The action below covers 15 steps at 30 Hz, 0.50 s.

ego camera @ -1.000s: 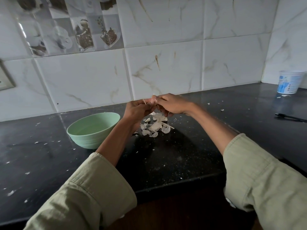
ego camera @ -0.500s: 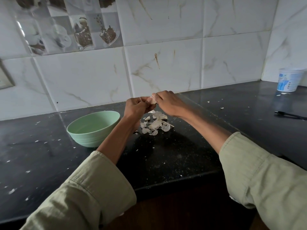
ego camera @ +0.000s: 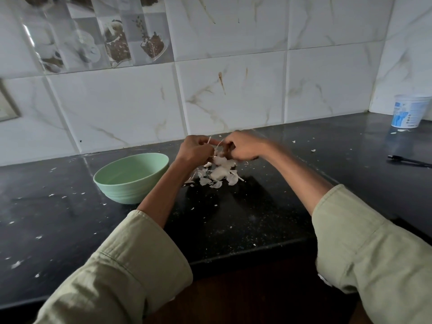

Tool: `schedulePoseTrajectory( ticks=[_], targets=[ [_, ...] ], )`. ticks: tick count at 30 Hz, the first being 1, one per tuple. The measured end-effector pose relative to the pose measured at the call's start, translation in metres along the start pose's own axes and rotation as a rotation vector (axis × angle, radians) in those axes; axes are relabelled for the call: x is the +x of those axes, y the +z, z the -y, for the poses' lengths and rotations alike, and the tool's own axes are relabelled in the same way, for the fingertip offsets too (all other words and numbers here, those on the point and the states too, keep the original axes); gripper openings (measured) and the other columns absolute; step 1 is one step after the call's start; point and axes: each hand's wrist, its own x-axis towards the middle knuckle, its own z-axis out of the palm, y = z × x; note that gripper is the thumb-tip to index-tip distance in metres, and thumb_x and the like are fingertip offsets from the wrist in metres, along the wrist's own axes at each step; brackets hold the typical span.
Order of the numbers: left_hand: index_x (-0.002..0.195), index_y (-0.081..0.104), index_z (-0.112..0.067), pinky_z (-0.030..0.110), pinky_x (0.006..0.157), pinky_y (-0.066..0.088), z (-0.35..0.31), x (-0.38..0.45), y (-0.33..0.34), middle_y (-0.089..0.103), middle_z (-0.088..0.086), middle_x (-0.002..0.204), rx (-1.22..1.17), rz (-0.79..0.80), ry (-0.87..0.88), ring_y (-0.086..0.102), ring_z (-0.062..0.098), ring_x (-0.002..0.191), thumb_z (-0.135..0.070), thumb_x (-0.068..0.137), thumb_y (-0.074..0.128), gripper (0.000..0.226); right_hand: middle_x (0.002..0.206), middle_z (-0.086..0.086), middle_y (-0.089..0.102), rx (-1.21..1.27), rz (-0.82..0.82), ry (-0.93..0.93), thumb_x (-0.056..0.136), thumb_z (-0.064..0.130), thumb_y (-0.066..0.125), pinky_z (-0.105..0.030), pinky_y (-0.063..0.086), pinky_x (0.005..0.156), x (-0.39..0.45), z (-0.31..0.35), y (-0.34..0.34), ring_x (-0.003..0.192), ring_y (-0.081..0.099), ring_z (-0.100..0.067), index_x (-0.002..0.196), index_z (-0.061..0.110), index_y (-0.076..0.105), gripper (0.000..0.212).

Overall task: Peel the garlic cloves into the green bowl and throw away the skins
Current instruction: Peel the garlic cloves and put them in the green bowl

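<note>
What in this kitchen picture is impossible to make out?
- Head view: the garlic clove itself, hidden inside the curled left hand and right hand.
- Head view: the floor of the green bowl, hidden by its near wall.
- Head view: the print on the white tub, too small to read.
- Head view: any bin for the skins; none is in frame.

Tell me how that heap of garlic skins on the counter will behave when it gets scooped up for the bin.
The garlic skins look thin and curled, so probably very light and floppy. They lie as loose separate flakes, so a scoop will likely shed some. Flecks already dot the counter, suggesting they scatter easily.
</note>
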Motion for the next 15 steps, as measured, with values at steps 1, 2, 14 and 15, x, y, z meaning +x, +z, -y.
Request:
schedulePoseTrajectory(
  ticks=[1, 2, 14, 15],
  targets=[
    [0.101, 0.081, -0.007, 0.025, 0.059, 0.053, -0.002, -0.001, -0.002, 0.073, 0.004, 0.069, -0.01, -0.001, -0.008, 0.07, 0.013, 0.061, 0.003, 0.088, 0.054, 0.032, 0.082, -0.001, 0.064, 0.023, -0.03, -0.019, 0.096, 0.004, 0.065, -0.014, 0.038, 0.043, -0.001, -0.001, -0.005, 0.06, 0.054, -0.01, 0.101, 0.012, 0.068, 0.011],
    [0.102, 0.079, -0.001, 0.025, 0.06, 0.052, -0.004, -0.002, -0.004, 0.076, 0.006, 0.073, -0.005, 0.01, -0.017, 0.073, 0.015, 0.067, 0.0, 0.09, 0.055, 0.027, 0.085, 0.001, 0.065, 0.054, -0.072, -0.039, 0.095, 0.005, 0.069, -0.015, 0.041, 0.048, 0.0, -0.002, -0.008, 0.063, 0.056, -0.01, 0.101, 0.016, 0.068, 0.012],
    [0.086, 0.076, -0.006, 0.021, 0.05, 0.046, -0.001, 0.0, -0.009, 0.078, 0.013, 0.077, 0.121, 0.022, -0.092, 0.07, 0.02, 0.058, -0.013, 0.092, 0.047, 0.03, 0.102, -0.007, 0.074, -0.062, 0.276, -0.255, 0.079, 0.044, 0.088, -0.032, 0.048, 0.072, 0.001, 0.004, -0.007, 0.087, 0.068, -0.024, 0.106, 0.024, 0.072, 0.037],
    [0.086, 0.076, -0.006, 0.021, 0.049, 0.046, 0.002, 0.003, -0.007, 0.078, 0.012, 0.077, 0.138, 0.026, -0.072, 0.07, 0.019, 0.058, -0.013, 0.094, 0.052, 0.027, 0.105, -0.007, 0.073, -0.092, 0.254, -0.249, 0.079, 0.042, 0.088, -0.033, 0.048, 0.075, 0.003, 0.001, -0.005, 0.094, 0.068, -0.028, 0.108, 0.025, 0.072, 0.037]
  ],
)
